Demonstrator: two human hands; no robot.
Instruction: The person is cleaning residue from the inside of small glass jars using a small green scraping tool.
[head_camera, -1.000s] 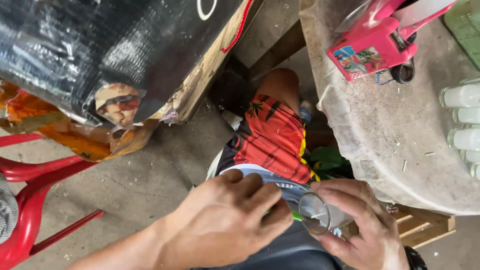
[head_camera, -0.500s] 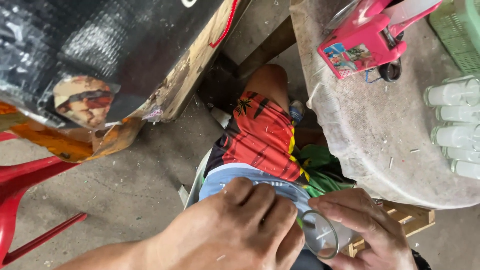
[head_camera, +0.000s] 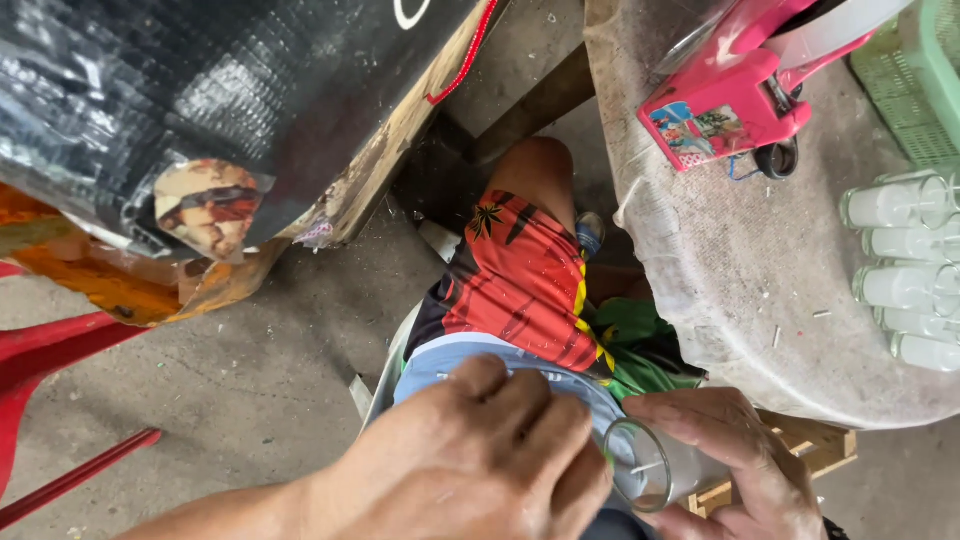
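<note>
Head view: right hand grips smooth glass cup.

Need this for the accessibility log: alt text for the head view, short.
Seen from above, a right hand holds a small clear glass with white filling on its side while the left hand works at its open mouth, over the person's lap. To the right, a round cloth-covered table carries a pink device and a row of similar filled glasses.

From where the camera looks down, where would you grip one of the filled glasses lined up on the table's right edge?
Grip the nearest filled glass around its round side wall, coming from the left over the bare table. The glasses lie on their sides, packed close together, so the top and bottom sides look blocked by neighbours.
</note>
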